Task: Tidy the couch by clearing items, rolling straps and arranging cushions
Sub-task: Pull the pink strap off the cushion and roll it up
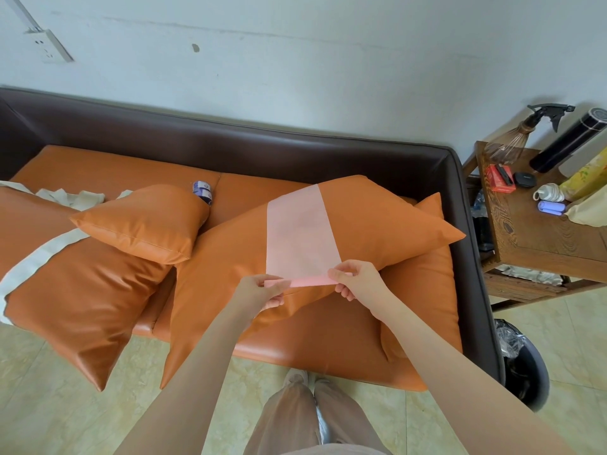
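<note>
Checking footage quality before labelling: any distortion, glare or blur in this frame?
Head view: wide-angle bending curves the couch back and tilts the side table; soft daylight, with mild sheen on the left cushion; both hands and the pink strap are sharp.

Both arms (203, 362) are seen bare with no sleeves reaching the forearms, loose beige-brown trousers (295, 418) are worn on the legs, and pale light-coloured shoes (300, 377) are glimpsed at the feet below.

Single head-worn view, angled steeply down and forward, close over the couch (295, 149).
</note>
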